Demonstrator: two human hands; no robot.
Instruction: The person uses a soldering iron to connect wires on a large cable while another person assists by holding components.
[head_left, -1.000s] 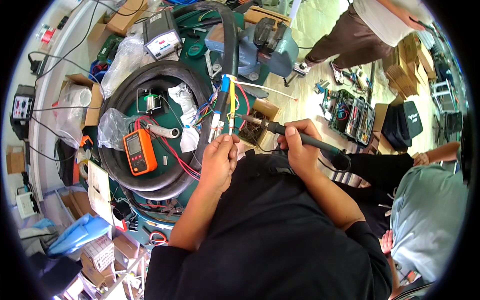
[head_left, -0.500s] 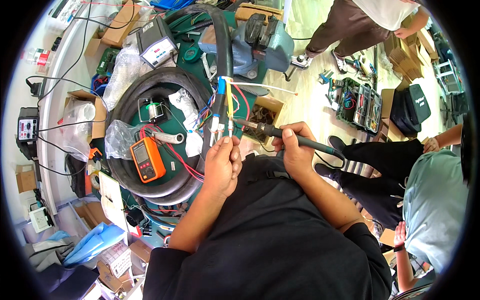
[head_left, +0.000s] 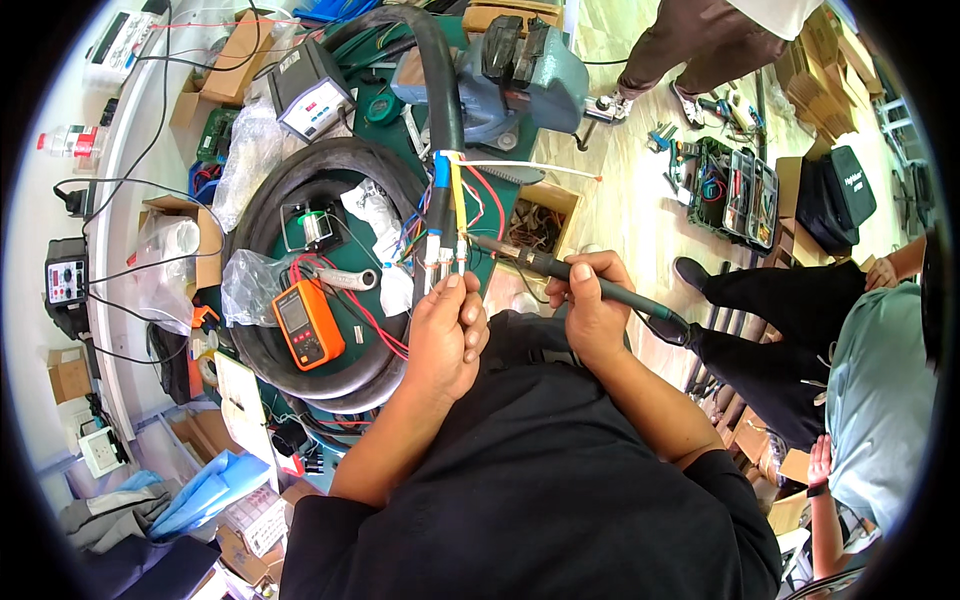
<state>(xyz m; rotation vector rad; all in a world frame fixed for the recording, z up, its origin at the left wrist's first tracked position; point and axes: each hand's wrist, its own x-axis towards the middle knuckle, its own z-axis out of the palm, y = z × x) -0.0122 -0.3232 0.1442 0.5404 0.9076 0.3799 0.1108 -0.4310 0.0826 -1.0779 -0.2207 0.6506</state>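
Note:
My left hand (head_left: 452, 330) is closed, thumb and fingers pinching a small metal terminal (head_left: 461, 264) below a yellow wire (head_left: 459, 200). Other thin wires, red, white and blue, fan out from the stripped end of a thick black cable (head_left: 442, 110) there. Pen-like in my right hand (head_left: 598, 308) is a soldering iron (head_left: 535, 261), its tip pointing left and touching or very near the top of the terminal. Whether solder is melting is too small to tell. Beside the left hand lies an orange multimeter (head_left: 308, 322) with red leads, inside the coiled cable.
A blue-grey bench vise (head_left: 535, 95) stands at the bench's far side. A solder spool (head_left: 314, 226) on a stand and a grey soldering station (head_left: 312, 90) are at left. On the floor at right is an open toolbox (head_left: 735, 200). Two people stand on the right.
The whole view has shifted slightly, with the bench items at left a little further right. Both hands keep their grips, and the iron's tip stays at the terminal.

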